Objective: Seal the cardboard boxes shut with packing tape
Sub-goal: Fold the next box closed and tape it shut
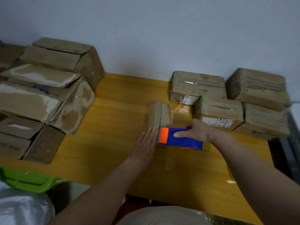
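Small cardboard box, brown, lying mid-table on a yellow wooden table, its top seam running away from the viewer with a strip of clear tape along it; the near end of the box lies between the two hands. Tape dispenser, blue body with an orange front block and a toothed edge at its left end, set against the near end of the box; no brand legible on it. Right hand grips the dispenser from above, thumb laid along the blue side, fingers curled over the top. Left hand flat, fingers straight and together, fingertips touching the near left corner of the box, just beside the dispenser's orange end. Sealed boxes, four, grouped at the right rear of the table, glossy with tape; the rear-left one bears a handwritten "4"; two carry white printed shipping labels, text too small to read; the rear-right one shows rows of dark print, illegible. Unsealed boxes, stacked at the left, flaps loose, torn paper patches on top. Green plastic bin below the table's left edge.
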{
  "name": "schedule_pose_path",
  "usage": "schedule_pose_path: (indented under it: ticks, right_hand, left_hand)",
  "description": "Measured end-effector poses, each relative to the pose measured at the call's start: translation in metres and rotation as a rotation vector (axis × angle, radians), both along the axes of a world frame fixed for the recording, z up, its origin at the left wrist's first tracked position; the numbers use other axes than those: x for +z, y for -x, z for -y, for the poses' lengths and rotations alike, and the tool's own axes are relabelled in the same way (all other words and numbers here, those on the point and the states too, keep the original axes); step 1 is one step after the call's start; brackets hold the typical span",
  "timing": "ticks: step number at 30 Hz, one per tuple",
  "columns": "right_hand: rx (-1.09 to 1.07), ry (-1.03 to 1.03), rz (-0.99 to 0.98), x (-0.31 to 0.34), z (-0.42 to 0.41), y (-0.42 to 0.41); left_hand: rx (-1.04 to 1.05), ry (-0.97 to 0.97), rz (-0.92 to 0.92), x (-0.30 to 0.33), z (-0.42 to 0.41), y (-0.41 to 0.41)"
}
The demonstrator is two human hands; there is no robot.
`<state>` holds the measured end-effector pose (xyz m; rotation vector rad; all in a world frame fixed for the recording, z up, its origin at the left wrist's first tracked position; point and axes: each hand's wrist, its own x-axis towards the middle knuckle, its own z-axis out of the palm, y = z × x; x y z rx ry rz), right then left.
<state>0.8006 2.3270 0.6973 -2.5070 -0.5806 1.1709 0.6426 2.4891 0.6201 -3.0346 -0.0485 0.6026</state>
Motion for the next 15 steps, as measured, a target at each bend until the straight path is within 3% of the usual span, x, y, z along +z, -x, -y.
schedule_pose_path:
  ticks: [15]
  right_hand:
    - [-0.018, -0.031, 0.022, -0.007, 0.057, -0.018]
  left_hand:
    - [0.075, 0.002, -0.017, 0.011, 0.015, -0.003]
